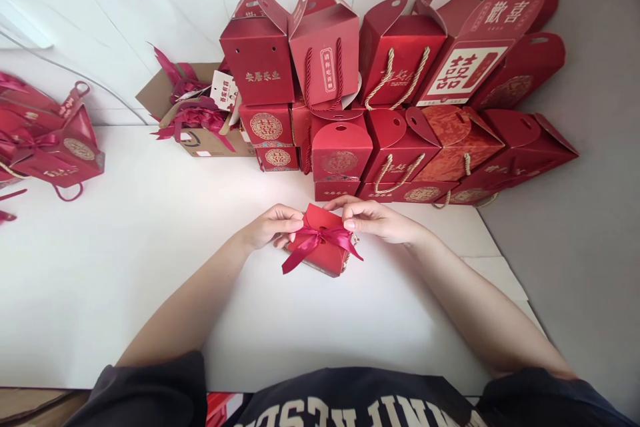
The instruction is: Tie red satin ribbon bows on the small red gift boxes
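Observation:
A small red gift box (323,252) with a dark pink ribbon bow (320,240) rests on the white table (125,260), just in front of me. My left hand (273,225) grips the box's left end, fingers curled and pinching the ribbon by the bow. From the right, my right hand (373,219) pinches the ribbon at the box's top edge. Both ribbon tails hang over the box's front.
A stack of red gift boxes with gold rope handles (390,93) stands against the wall behind the small box. A cardboard carton of ribbons (193,113) sits at back left. More red boxes (47,140) lie at far left. The table's right edge (500,247) borders grey floor.

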A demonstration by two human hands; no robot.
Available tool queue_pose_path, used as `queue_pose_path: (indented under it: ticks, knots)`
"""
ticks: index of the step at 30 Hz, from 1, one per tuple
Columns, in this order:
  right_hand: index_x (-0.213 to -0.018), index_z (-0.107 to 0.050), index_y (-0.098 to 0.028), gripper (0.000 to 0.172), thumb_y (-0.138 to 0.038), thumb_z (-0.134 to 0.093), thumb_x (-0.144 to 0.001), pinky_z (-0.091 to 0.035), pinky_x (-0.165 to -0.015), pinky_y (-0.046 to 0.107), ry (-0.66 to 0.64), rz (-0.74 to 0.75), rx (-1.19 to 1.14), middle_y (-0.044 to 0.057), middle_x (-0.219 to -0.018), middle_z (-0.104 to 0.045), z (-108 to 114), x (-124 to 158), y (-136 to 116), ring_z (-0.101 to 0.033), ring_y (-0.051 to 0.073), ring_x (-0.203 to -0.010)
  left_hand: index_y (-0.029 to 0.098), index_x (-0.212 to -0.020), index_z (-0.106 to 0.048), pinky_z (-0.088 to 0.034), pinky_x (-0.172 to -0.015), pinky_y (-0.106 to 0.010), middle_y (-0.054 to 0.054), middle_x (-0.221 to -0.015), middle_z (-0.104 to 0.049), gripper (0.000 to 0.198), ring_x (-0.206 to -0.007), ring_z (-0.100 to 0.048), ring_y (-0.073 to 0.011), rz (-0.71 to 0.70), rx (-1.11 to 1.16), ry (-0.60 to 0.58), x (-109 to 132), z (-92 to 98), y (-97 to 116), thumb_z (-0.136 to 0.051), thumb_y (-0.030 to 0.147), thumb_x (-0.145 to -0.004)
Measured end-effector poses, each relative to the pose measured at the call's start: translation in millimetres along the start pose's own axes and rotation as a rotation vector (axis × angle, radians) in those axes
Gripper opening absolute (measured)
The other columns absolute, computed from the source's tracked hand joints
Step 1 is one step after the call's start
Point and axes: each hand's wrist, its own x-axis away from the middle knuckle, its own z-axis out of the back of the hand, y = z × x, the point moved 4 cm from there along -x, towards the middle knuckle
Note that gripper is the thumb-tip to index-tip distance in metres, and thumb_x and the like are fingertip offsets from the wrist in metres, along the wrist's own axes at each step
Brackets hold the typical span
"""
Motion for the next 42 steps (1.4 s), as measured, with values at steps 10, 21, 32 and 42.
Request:
queue_pose_path:
  ticks: [10,21,32,42]
  knots:
    - [-0.075,-0.060,-0.017,0.026,-0.038,-0.061,-0.091,-0.040,-0.101,0.041,0.073,0.031,0.006,0.010,-0.135,-0.049,5,2,-5,-0.045,0.025,-0.131,0.016,-0.080,-0.058,-0.035,-0.044,-0.019,0.004,-0.059,-0.054,0.031,-0.047,-0.046,-0.0070,-0.106,-0.114,0.210,8,1.1,23,-0.066,0.047,-0.080]
    - [-0.080,-0.071,-0.020,0.022,-0.039,-0.063,-0.089,-0.039,-0.106,0.041,0.085,-0.001,0.055,0.008,-0.143,-0.046,2,3,-10,-0.039,0.026,-0.138,0.016,-0.051,-0.050,-0.015,-0.046,-0.027,0.004,-0.052,-0.026,0.052,-0.048,-0.020,-0.0078,0.283,-0.713,0.203,30,5.5,46,-0.061,0.059,-0.078]
    - [-0.072,-0.067,-0.018,0.031,-0.042,-0.061,-0.090,-0.040,-0.102,0.041,0.154,-0.007,-0.060,0.009,-0.137,-0.053,5,1,-4,-0.050,0.026,-0.127,0.015,-0.060,-0.067,-0.031,-0.048,-0.024,-0.003,-0.062,-0.065,0.035,-0.052,-0.045,-0.0096,0.191,-0.567,-0.047,28,-6.8,48,-0.069,0.046,-0.076]
    - [-0.056,-0.055,-0.017,0.038,-0.040,-0.068,-0.084,-0.042,-0.100,0.038,0.306,0.015,-0.314,0.006,-0.129,-0.058,-3,-5,14,-0.056,0.025,-0.117,0.016,-0.057,-0.063,-0.040,-0.053,-0.024,-0.004,-0.063,-0.067,0.032,-0.061,-0.060,-0.0148,0.189,-0.515,-0.084,27,-13.5,47,-0.069,0.040,-0.076]
